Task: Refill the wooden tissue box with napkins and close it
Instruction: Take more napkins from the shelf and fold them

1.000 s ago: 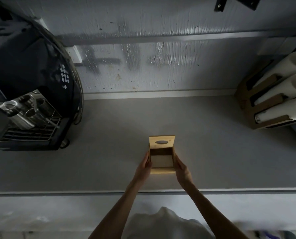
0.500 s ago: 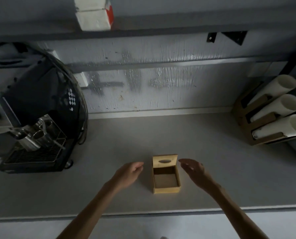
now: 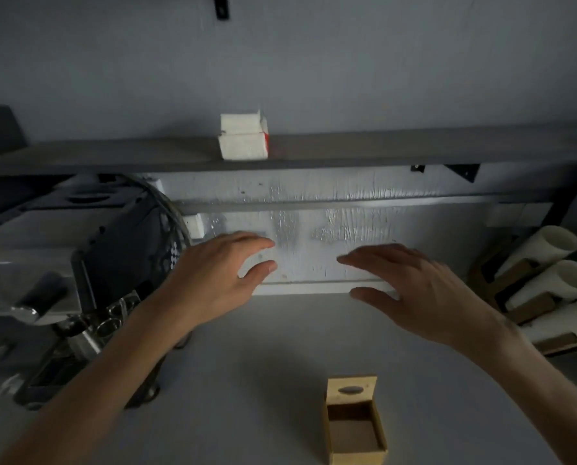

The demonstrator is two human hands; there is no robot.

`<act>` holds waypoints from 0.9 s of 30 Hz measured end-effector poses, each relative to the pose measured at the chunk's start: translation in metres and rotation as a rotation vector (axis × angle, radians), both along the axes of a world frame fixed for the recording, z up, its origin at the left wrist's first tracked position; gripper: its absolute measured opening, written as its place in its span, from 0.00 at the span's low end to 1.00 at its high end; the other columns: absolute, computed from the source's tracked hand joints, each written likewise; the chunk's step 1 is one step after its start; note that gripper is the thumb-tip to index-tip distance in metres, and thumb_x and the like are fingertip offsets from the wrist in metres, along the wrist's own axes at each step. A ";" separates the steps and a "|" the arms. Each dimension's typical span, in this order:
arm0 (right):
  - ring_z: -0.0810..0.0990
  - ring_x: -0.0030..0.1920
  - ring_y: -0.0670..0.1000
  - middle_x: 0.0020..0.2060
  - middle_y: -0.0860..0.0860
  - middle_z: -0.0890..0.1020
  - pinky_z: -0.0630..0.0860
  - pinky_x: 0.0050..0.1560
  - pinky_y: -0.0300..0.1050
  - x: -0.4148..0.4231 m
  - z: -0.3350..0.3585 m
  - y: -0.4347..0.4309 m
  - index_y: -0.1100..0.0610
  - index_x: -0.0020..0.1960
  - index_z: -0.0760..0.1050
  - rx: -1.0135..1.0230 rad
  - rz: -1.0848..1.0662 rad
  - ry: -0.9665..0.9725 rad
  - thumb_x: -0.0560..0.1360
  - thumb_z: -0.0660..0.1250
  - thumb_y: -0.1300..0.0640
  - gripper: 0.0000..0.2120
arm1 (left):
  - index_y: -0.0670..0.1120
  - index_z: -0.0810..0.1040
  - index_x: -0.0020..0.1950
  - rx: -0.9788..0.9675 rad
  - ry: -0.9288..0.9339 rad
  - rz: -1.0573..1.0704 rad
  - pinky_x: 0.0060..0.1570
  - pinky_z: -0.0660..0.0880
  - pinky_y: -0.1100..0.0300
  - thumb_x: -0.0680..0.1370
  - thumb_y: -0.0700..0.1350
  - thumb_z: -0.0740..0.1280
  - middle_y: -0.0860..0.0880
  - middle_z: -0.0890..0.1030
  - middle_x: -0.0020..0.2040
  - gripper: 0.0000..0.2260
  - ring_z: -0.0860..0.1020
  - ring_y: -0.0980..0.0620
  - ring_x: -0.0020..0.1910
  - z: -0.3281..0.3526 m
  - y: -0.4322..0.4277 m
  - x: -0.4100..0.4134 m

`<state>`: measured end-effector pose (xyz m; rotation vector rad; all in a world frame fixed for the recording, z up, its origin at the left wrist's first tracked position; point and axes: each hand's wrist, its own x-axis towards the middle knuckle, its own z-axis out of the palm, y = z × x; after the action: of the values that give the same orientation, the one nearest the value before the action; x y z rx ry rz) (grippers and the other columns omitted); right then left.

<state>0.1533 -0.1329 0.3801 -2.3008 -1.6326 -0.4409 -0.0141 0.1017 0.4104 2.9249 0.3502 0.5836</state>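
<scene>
Reaching upward now, both hands have left the wooden tissue box (image 3: 353,422), which they flanked closely half a second ago and gripped by its sides a second ago. The left hand (image 3: 210,280) and the right hand (image 3: 418,290) hang palm-down in the air in front of the wall, well above the box, each with fingers spread and loose and nothing held. The box sits alone on the grey counter (image 3: 263,380) near the bottom of the view, its lid (image 3: 351,389) tipped up at the far side and its inside bare of napkins. The view has tilted up since the earlier frames, so the shelf (image 3: 381,146) above the counter now shows in full, with a white napkin pack (image 3: 243,137) resting on it, red along its right side, above and between the two hands. The coffee machine (image 3: 79,263) stands at the left and the rack of white cups (image 3: 549,283) at the right.
</scene>
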 end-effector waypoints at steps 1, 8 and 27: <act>0.70 0.69 0.46 0.70 0.44 0.71 0.65 0.68 0.44 -0.004 0.011 0.005 0.42 0.72 0.62 -0.006 -0.019 -0.052 0.77 0.50 0.34 0.27 | 0.57 0.72 0.67 0.048 -0.029 0.019 0.61 0.73 0.54 0.77 0.60 0.60 0.59 0.74 0.67 0.19 0.74 0.56 0.64 0.013 0.001 -0.005; 0.47 0.78 0.50 0.78 0.47 0.49 0.51 0.77 0.57 -0.021 0.042 0.034 0.39 0.76 0.45 0.003 -0.122 -0.217 0.75 0.46 0.29 0.33 | 0.58 0.68 0.70 0.202 -0.095 0.154 0.59 0.71 0.52 0.78 0.63 0.56 0.58 0.68 0.72 0.22 0.71 0.54 0.67 0.060 0.010 -0.032; 0.63 0.74 0.51 0.75 0.48 0.63 0.57 0.72 0.48 -0.036 0.046 0.049 0.43 0.75 0.56 0.102 -0.148 -0.268 0.77 0.49 0.32 0.30 | 0.54 0.75 0.65 0.193 -0.158 0.123 0.50 0.73 0.58 0.79 0.55 0.58 0.58 0.75 0.65 0.16 0.78 0.55 0.54 0.061 0.028 -0.044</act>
<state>0.1178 -0.0838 0.4265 -2.3764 -1.5157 -0.8790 -0.0584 0.1301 0.4716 3.0274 0.4816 0.9080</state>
